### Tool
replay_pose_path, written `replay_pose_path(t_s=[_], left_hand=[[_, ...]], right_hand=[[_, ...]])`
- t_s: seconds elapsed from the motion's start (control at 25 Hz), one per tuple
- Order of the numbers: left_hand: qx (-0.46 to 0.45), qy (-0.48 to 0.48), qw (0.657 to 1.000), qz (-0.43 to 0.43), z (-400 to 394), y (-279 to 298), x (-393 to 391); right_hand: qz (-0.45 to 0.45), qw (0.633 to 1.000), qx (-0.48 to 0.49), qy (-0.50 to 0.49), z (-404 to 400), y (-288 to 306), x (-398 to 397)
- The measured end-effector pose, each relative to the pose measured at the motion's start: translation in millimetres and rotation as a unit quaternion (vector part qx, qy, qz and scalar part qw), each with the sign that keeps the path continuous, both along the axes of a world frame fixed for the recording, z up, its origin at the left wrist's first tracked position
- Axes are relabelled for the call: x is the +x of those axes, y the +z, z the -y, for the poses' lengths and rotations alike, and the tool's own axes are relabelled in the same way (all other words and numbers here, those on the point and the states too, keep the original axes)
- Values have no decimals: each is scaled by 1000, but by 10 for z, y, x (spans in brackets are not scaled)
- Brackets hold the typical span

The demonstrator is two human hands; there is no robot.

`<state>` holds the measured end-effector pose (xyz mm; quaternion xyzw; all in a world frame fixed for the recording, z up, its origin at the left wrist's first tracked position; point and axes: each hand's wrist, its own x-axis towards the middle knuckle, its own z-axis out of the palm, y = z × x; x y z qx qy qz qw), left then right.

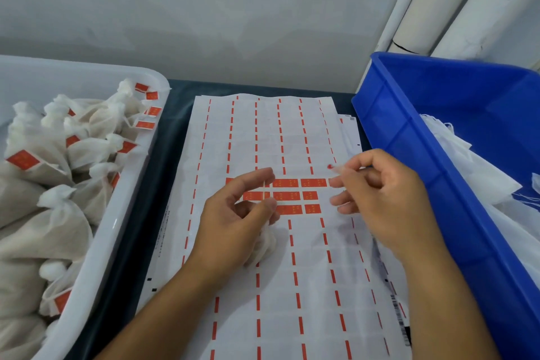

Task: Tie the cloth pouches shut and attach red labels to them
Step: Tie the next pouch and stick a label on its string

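A white label sheet [271,137] lies in the middle, with a few red labels [287,194] left on it near my hands. My left hand [233,222] holds the gathered neck of a small white cloth pouch [264,245] under its palm, index finger and thumb spread. My right hand [380,193] pinches a thin string with a red-tipped end [330,166] between thumb and fingertips, just above the sheet. The pouch body is mostly hidden beneath my left hand.
A white bin [117,231] on the left holds several tied pouches carrying red labels [22,160]. A blue bin [438,131] on the right holds white untied pouches [479,166]. A dark table surface [169,131] shows between them. White pipes [438,3] stand at back right.
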<state>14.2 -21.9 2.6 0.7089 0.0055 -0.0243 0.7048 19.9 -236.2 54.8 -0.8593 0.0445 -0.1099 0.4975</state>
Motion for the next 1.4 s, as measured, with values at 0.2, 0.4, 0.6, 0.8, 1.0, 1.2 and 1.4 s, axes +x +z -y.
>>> replay_pose_path(t_s=[0.2, 0.4, 0.6, 0.8, 1.0, 1.2, 1.4], left_hand=[[-10, -21, 999, 25, -60, 86, 18], [-2, -64, 997, 42, -77, 132, 13], [0, -108, 993, 45, -75, 186, -14], [-18, -108, 993, 41, -52, 191, -25], [-13, -88, 996, 25, -22, 194, -27], [12, -73, 997, 27, -4, 167, -17], [6, -51, 998, 38, 6, 164, -37]], right_hand=[[48, 987, 108, 109, -296, 25, -70], [54, 978, 127, 157, -462, -66, -104], [34, 984, 59, 166, -461, -118, -99], [52, 986, 3, 159, -446, -125, -95], [59, 985, -12, 161, -448, -127, -96], [50, 983, 13, 176, -451, -116, -104], [40, 984, 5, 176, -464, -119, -108]])
